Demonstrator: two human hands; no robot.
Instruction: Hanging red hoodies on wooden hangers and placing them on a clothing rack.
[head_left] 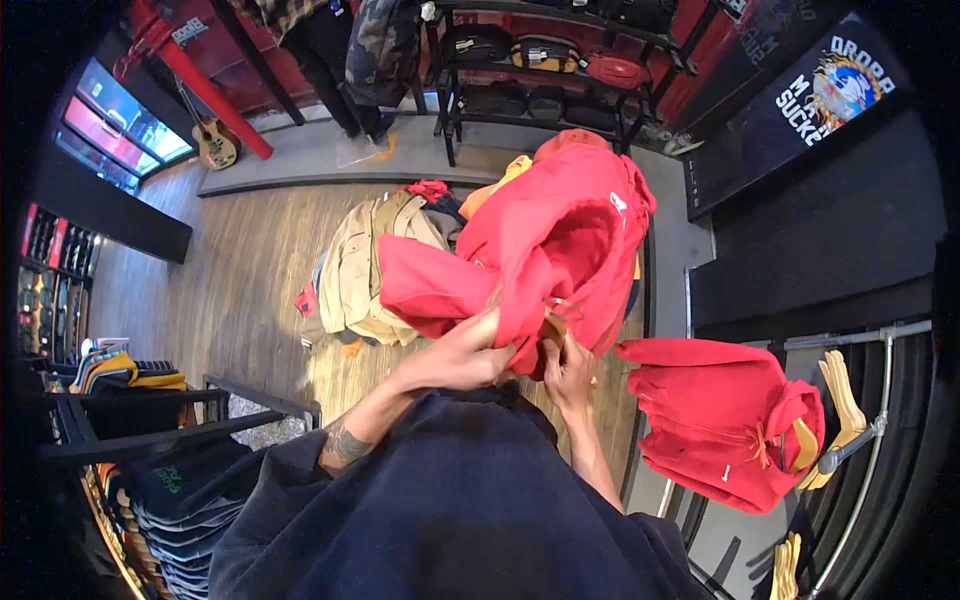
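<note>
While in two hands point(468, 362) point(568, 380), fingers point(573, 354) tight on its cloth, one red hoodie point(522, 248).

Left grip point(478, 362) and right grip point(568, 374) are holding a red fabric garment point(512, 240); a red fabric hoodie point(705, 420) is hanging at four o'clock.

From my remote station I am counting two hands: one left hand point(480, 358), one right hand point(568, 372). Two red hooded sweatshirts are showing: one held sweatshirt point(520, 255), one hanging sweatshirt point(700, 420). I am also tallying one guitar point(215, 145), one red pole point(205, 80), three bags point(545, 52) along the middle shelf, and one clothing heap point(365, 262), whose garments are overlapping too closely for a count.
</note>
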